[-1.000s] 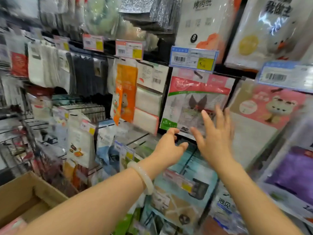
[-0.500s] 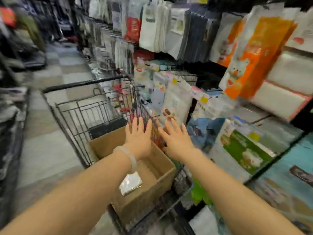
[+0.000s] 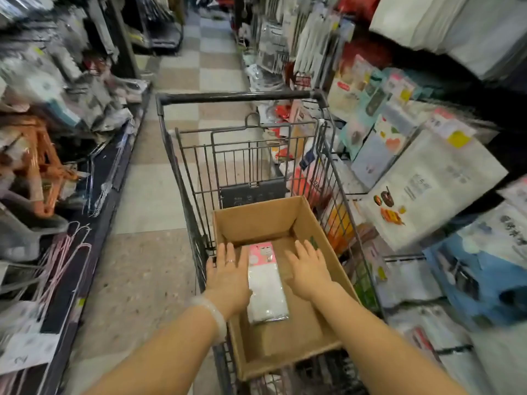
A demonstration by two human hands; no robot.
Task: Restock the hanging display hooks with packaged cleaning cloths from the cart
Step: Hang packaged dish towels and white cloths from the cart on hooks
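Observation:
A packaged white cleaning cloth with a pink header lies flat on the floor of an open cardboard box. The box sits in a dark wire shopping cart. My left hand hovers over the box's left side, fingers straight, just left of the package. My right hand reaches into the box on the package's right, fingers spread and straight. Neither hand holds anything. Hanging display packages crowd the hooks on the right.
The cart stands in a narrow aisle with a checkered floor. Shelves of hangers and wrapped goods line the left. Packaged goods on the right press close to the cart's side.
My view swung from the display hooks down to the cart. Both hands left the hanging packages and dropped into the box on either side of the cloth package.

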